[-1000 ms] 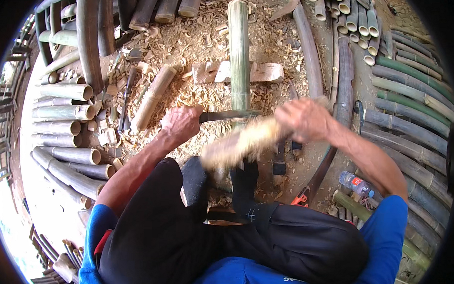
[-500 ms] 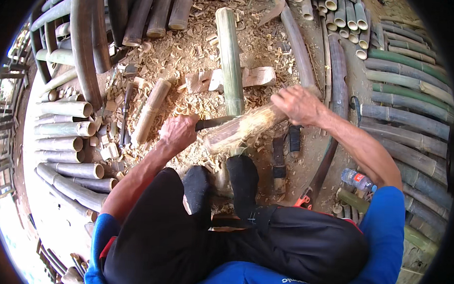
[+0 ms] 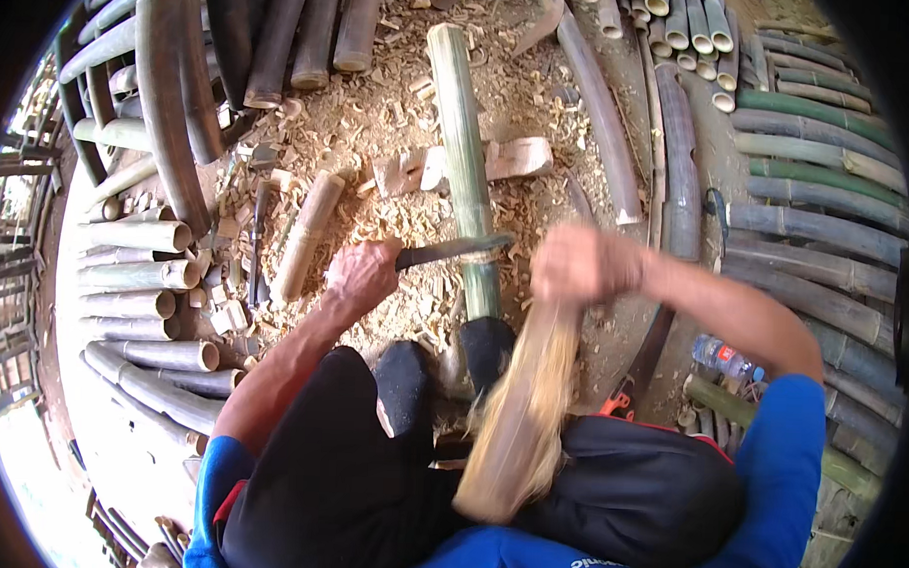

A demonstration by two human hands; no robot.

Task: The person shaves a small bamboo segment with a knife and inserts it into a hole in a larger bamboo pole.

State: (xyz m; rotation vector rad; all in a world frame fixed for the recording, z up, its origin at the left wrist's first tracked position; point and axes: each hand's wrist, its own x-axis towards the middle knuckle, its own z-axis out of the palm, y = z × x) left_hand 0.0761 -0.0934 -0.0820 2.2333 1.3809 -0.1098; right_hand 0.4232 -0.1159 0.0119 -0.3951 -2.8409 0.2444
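My left hand (image 3: 363, 273) is closed round the dark handle of a knife (image 3: 466, 247). Its blade lies across the green bamboo pole (image 3: 458, 124), close to the pole's near end. My right hand (image 3: 587, 267), blurred by motion, grips the upper end of a thick wooden club (image 3: 520, 427) with frayed, pale fibres along it. The club slants down over my lap, apart from the knife and the pole. A notched wooden block (image 3: 519, 158) lies crosswise at the pole's middle. One of my dark-socked feet (image 3: 485, 347) is against the pole's near end.
Wood shavings (image 3: 397, 217) cover the ground. A short bamboo piece (image 3: 309, 237) lies left of the pole. On the right are a saw with an orange handle (image 3: 619, 402), a plastic bottle (image 3: 722, 355) and stacked bamboo poles (image 3: 817, 219). More cut bamboo (image 3: 140, 273) is stacked at left.
The club has swung from lying level over the knife and pole to pointing down towards my lap. The knife blade now shows whole across the pole. My left hand has barely moved.
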